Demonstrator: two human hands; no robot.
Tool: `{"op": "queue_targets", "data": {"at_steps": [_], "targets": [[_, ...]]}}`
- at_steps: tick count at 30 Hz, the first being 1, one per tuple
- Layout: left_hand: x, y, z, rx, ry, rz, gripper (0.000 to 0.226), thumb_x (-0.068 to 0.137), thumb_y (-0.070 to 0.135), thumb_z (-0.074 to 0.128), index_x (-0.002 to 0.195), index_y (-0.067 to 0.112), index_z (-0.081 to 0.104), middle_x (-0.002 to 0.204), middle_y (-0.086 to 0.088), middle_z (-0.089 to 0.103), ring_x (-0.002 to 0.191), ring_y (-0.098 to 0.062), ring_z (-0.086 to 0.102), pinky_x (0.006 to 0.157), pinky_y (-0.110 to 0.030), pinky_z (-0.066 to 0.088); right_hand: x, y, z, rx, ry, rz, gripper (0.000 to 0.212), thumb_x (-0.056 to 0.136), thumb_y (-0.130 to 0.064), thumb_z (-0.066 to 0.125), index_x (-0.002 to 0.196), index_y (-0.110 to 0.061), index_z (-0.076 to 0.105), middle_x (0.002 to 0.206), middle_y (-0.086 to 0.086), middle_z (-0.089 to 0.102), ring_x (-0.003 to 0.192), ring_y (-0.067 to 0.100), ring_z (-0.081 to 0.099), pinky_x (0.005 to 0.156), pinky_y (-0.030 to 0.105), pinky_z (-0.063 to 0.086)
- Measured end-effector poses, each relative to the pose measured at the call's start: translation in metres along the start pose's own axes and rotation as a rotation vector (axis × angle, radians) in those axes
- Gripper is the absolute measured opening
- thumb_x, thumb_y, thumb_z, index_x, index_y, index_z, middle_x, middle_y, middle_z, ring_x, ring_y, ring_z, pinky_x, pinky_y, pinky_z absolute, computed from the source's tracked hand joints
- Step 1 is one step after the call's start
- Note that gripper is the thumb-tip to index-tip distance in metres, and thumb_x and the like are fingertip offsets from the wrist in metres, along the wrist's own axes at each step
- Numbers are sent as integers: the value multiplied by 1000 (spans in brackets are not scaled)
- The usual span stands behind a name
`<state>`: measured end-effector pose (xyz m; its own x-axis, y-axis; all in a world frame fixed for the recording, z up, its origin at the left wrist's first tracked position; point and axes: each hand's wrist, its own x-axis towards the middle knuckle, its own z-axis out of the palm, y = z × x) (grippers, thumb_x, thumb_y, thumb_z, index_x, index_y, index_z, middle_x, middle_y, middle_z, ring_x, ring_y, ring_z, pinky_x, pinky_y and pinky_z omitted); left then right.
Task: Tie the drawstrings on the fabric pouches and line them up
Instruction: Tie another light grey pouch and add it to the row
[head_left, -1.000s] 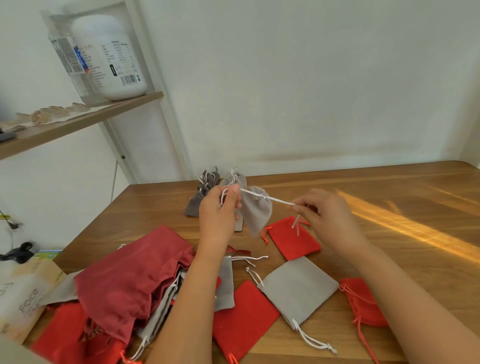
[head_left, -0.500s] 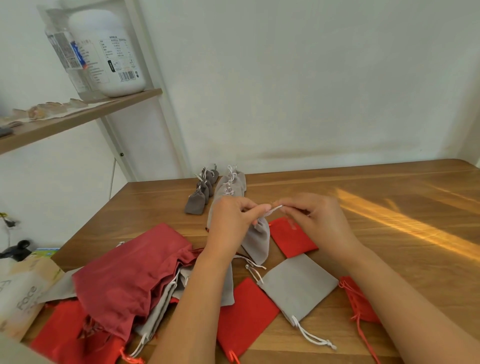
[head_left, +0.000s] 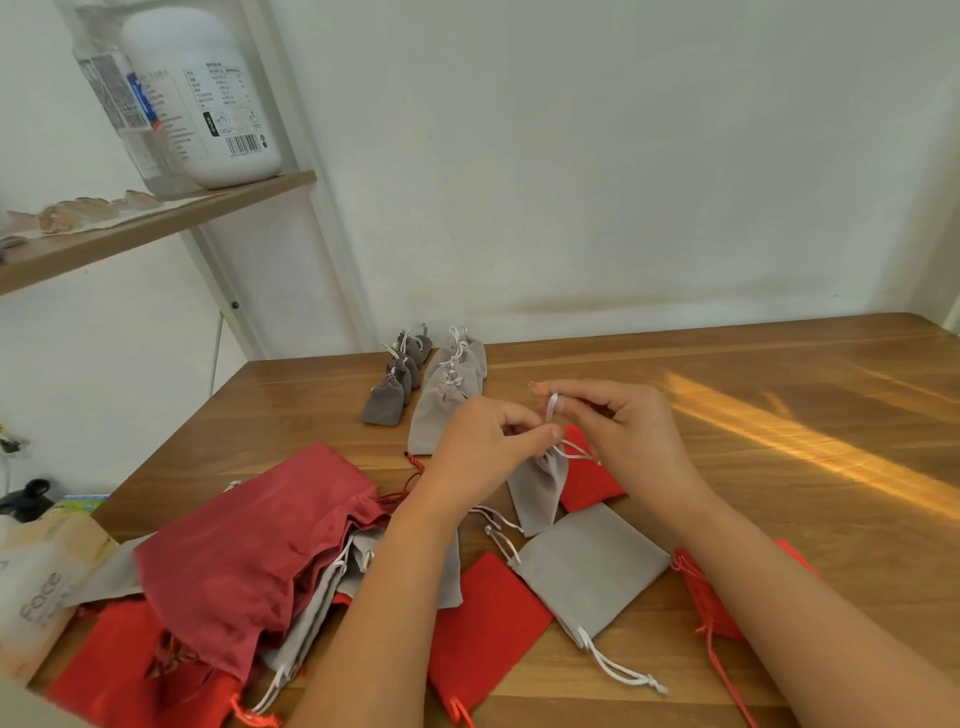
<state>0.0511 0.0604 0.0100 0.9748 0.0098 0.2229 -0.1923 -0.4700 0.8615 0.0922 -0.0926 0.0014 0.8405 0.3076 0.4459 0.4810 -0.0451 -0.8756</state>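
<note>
A small grey pouch (head_left: 537, 486) hangs between my hands over the wooden table (head_left: 753, 467), its neck gathered. My left hand (head_left: 485, 441) pinches the white drawstring (head_left: 574, 449) at the pouch's neck. My right hand (head_left: 621, 423) holds the same string, with a loop of it round a fingertip. Behind my hands, tied grey pouches (head_left: 441, 400) lie in a row, and smaller dark grey ones (head_left: 392, 382) lie in a second row to their left. Untied pouches lie in front: a flat grey one (head_left: 592, 569), red ones (head_left: 480, 631), and a large dark red one (head_left: 249, 545).
A heap of red and grey pouches (head_left: 171, 649) covers the table's front left corner. Another red pouch (head_left: 711, 597) lies under my right forearm. A shelf (head_left: 156, 223) at the left carries a big white jar (head_left: 202, 98). A paper bag (head_left: 36, 587) stands beside the table's left edge.
My hands have come close together after pulling the string apart. The grey pouch has dropped lower, and the string is now looped round a right fingertip.
</note>
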Motion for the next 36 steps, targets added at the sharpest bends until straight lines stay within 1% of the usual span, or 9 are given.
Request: {"op": "queue_targets", "data": {"at_steps": [3, 6, 9, 14, 23, 27, 30, 33, 36], "targets": [[3, -1, 0, -28, 83, -54, 27, 88, 24, 68, 63, 14, 71, 58, -2, 63, 52, -9, 49, 59, -24, 42, -1, -2, 1, -35, -51, 8, 31, 92, -11, 62, 121, -23, 62, 95, -4, 74, 51, 3, 58, 57, 18, 49], [4, 0, -5, -92, 149, -75, 28, 90, 23, 65, 64, 14, 72, 57, -12, 59, 48, -9, 45, 54, -19, 38, -1, 0, 1, -99, -104, -1, 48, 86, -18, 70, 128, -30, 49, 93, -14, 73, 67, 15, 67, 66, 26, 55], [3, 0, -8, -109, 172, -63, 25, 89, 24, 66, 68, 14, 75, 59, -19, 59, 47, -4, 42, 54, -16, 36, 0, 4, 2, -279, -154, -36, 51, 82, -21, 74, 127, -26, 52, 97, -18, 68, 84, 4, 67, 79, 18, 53], [3, 2, -7, -103, 168, -49, 17, 86, 15, 69, 73, 6, 75, 54, 10, 62, 44, 2, 45, 51, -9, 35, 4, 7, -1, -511, -134, -202, 21, 85, -15, 71, 105, -20, 74, 85, -7, 70, 70, -3, 55, 69, 4, 39], [4, -2, -13, -288, 85, -300, 7, 81, 19, 74, 78, 12, 76, 72, 2, 70, 51, -2, 41, 54, -15, 36, 3, -2, -1, -548, -84, -251, 3, 83, -16, 73, 86, -15, 73, 62, -20, 45, 65, -5, 50, 61, 7, 34], [3, 0, -13, -302, 64, -297, 2, 81, 17, 74, 81, 18, 76, 62, 4, 63, 51, -3, 43, 58, -18, 36, 3, -2, -4, -533, -66, -267, 17, 72, -24, 82, 82, -15, 72, 58, -21, 38, 68, -5, 49, 58, 11, 34], [3, 2, -11, -285, 91, -283, 3, 79, 18, 75, 78, 16, 76, 62, 9, 65, 47, 0, 42, 59, -20, 37, 3, -1, -1, -560, -68, -235, 20, 72, -33, 81, 83, -20, 70, 67, -19, 54, 61, -2, 49, 57, 14, 33], [4, 2, -9, -272, 129, -253, 5, 78, 17, 76, 76, 14, 74, 60, 6, 63, 44, 2, 43, 56, -14, 40, 0, 2, 3, -547, -22, -217, 20, 72, -38, 81, 81, -24, 70, 69, -16, 62, 61, 0, 52, 58, 26, 45], [3, 3, -5, -298, 141, -201, 6, 79, 12, 74, 74, 10, 72, 57, 10, 64, 42, 2, 42, 47, -9, 37, -1, 3, 4, -515, 34, -208, 18, 71, -36, 81, 76, -22, 71, 62, -16, 57, 55, -1, 48, 54, 13, 34]]}}
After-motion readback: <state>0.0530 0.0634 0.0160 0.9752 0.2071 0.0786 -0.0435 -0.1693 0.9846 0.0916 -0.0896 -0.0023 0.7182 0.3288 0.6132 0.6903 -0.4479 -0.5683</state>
